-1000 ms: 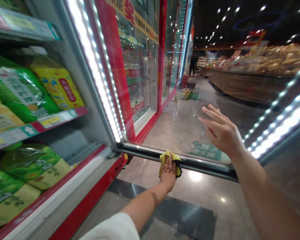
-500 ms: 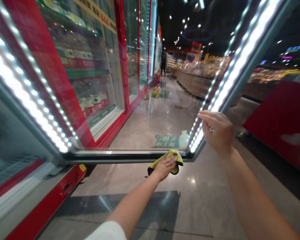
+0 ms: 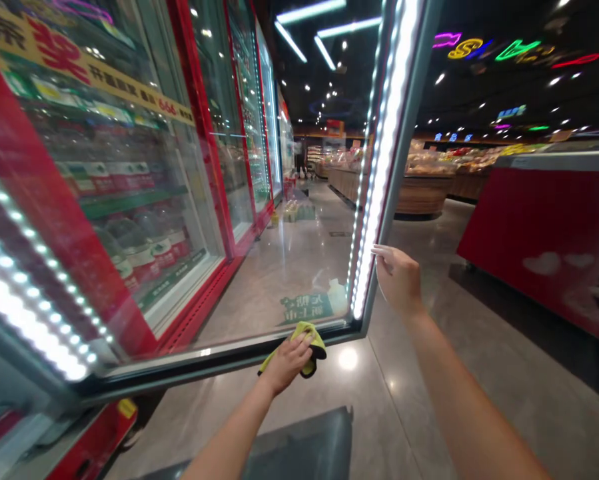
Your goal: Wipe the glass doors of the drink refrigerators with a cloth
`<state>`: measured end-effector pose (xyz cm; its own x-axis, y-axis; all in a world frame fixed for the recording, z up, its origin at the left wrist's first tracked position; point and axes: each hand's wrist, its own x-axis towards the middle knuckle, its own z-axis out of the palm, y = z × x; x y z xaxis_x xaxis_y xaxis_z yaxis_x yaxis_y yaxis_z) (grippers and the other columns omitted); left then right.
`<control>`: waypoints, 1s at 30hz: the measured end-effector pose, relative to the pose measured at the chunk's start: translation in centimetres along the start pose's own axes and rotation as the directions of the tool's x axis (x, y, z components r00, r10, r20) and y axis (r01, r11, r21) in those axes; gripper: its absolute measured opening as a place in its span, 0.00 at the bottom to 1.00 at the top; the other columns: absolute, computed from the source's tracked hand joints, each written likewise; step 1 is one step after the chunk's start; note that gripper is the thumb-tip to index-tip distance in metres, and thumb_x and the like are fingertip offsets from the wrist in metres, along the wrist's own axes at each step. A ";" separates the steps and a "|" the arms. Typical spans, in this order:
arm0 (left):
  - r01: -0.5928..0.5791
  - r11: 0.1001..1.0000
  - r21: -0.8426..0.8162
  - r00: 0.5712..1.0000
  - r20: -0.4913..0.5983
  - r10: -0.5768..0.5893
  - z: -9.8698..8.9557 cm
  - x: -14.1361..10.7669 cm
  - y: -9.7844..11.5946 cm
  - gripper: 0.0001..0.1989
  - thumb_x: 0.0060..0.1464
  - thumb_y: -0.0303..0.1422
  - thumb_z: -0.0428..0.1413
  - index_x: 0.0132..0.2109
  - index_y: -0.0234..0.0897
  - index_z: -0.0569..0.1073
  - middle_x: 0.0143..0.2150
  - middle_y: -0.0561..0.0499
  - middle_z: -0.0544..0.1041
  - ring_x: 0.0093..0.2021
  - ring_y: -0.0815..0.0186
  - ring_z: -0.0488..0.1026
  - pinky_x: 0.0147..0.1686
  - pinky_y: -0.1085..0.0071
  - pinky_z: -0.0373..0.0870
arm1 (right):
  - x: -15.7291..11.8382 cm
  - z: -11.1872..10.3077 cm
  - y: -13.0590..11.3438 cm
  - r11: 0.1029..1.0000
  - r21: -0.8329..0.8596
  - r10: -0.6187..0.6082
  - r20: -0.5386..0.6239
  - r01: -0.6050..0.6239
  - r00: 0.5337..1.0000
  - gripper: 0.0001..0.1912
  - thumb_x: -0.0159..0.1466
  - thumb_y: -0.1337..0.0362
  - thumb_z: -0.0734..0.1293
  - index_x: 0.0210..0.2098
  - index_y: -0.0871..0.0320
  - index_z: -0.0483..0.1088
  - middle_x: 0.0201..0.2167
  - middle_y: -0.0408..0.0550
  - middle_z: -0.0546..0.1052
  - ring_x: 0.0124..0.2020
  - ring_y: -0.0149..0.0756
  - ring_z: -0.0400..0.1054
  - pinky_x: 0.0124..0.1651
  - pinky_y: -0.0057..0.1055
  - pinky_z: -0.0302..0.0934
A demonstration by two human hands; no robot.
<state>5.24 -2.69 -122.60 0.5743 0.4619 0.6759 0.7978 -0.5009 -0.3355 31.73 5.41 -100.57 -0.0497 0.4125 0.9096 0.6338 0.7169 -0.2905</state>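
Observation:
My left hand (image 3: 290, 363) presses a yellow cloth (image 3: 306, 330) with dark edging onto the bottom rail (image 3: 189, 369) of an open glass cooler door, near its lower right corner. Some of the cloth hangs below the rail. Higher up, my right hand (image 3: 400, 277) has its fingers bent around the door's right side frame (image 3: 396, 133), beside a bright LED strip (image 3: 374, 193). Its thumb side is partly hidden. Through the pane a green and white sticker (image 3: 309, 301) with reversed lettering shows just above the cloth.
Red-framed coolers (image 3: 212, 133) with bottles on shelves run along the left. A red display case (image 3: 539, 233) stands to the right on the grey tiled floor (image 3: 429, 373). Wooden produce stands (image 3: 422, 193) are farther back. A dark grey flat shape (image 3: 304, 447) lies low in front of me.
The view has turned right and up, so the door appears lower and more to the left. Both hands keep their places on the door frame, the left still with the cloth.

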 end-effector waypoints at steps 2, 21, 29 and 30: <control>-0.011 1.000 0.023 1.000 -0.007 0.011 -1.3 2.5 -0.6 0.13 0.61 0.20 0.50 0.41 0.39 0.77 0.55 0.48 0.82 0.54 0.61 0.80 0.59 0.65 0.73 | 0.4 -0.3 -0.4 0.999 0.033 0.023 -0.061 -0.021 0.998 0.15 0.64 0.68 0.61 0.40 0.54 0.81 0.42 0.51 0.84 0.45 0.44 0.79 0.49 0.44 0.74; -0.088 0.974 0.210 0.995 -0.029 0.097 -9.2 20.6 -7.9 0.22 0.64 0.37 0.54 0.62 0.32 0.70 0.76 0.41 0.54 0.78 0.51 0.39 0.76 0.43 0.33 | 2.8 -0.7 -3.9 0.971 0.238 0.116 -0.502 0.008 0.857 0.11 0.67 0.67 0.64 0.33 0.53 0.78 0.33 0.48 0.83 0.38 0.42 0.79 0.45 0.39 0.72; -0.522 0.853 0.004 0.827 0.248 0.505 -9.9 17.7 -8.3 0.17 0.66 0.33 0.51 0.58 0.43 0.74 0.72 0.55 0.64 0.75 0.68 0.52 0.77 0.63 0.38 | 3.2 -0.5 -6.6 0.969 0.237 0.066 -0.512 0.067 0.856 0.12 0.68 0.68 0.63 0.34 0.52 0.77 0.33 0.47 0.83 0.37 0.41 0.78 0.43 0.37 0.70; -0.499 0.866 0.021 0.849 0.216 0.483 -10.9 17.8 -9.2 0.17 0.66 0.35 0.51 0.59 0.42 0.74 0.73 0.53 0.62 0.76 0.66 0.50 0.77 0.60 0.38 | 3.2 -0.5 -6.8 0.971 0.230 0.064 -0.518 0.067 0.853 0.11 0.68 0.68 0.63 0.34 0.52 0.77 0.33 0.46 0.83 0.37 0.40 0.78 0.42 0.37 0.70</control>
<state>6.09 2.11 -100.34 0.9124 0.3075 0.2700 0.4086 -0.6488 -0.6420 27.58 1.58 -95.50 0.3983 0.1064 0.9111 0.4341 0.8531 -0.2894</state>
